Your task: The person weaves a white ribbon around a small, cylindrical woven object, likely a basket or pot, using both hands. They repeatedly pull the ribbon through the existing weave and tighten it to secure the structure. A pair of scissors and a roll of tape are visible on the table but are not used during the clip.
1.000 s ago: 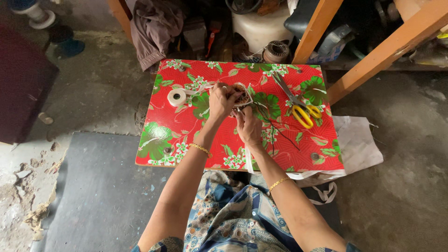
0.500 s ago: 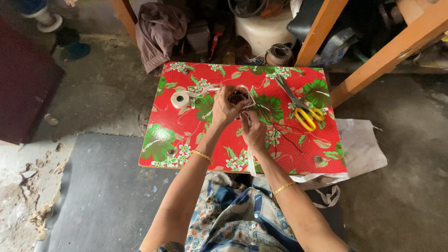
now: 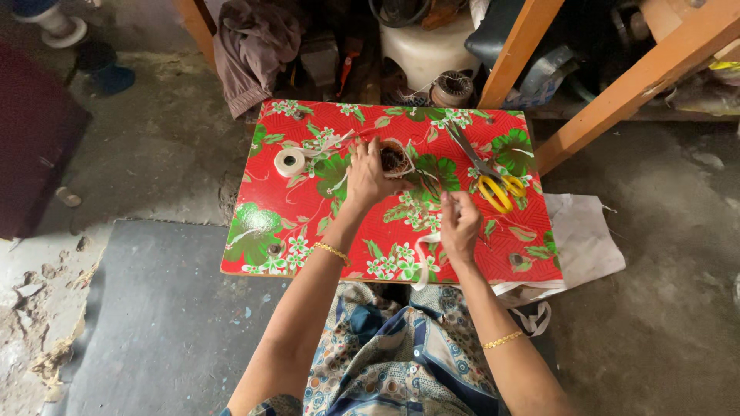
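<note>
My left hand (image 3: 368,176) grips a small round brown cup-like object (image 3: 395,156) with dark filling, held over a low table covered in a red floral cloth (image 3: 308,223). My right hand (image 3: 461,225) is closer to me, fingers pinched on a thin white strip or string (image 3: 422,258) that trails down over the table's front edge. Yellow-handled scissors (image 3: 487,177) lie to the right of both hands. A white tape roll (image 3: 290,162) rests to the left of my left hand.
Orange wooden beams (image 3: 518,54) slant at the back right. A brown cloth (image 3: 254,42), a white bucket (image 3: 424,46) and a wire spool (image 3: 452,87) sit behind the table. A white bag (image 3: 586,239) lies at the right, a grey mat (image 3: 154,323) at the left.
My right hand has pulled back toward me, away from the left hand, drawing the white strip with it. The left hand stays on the brown cup.
</note>
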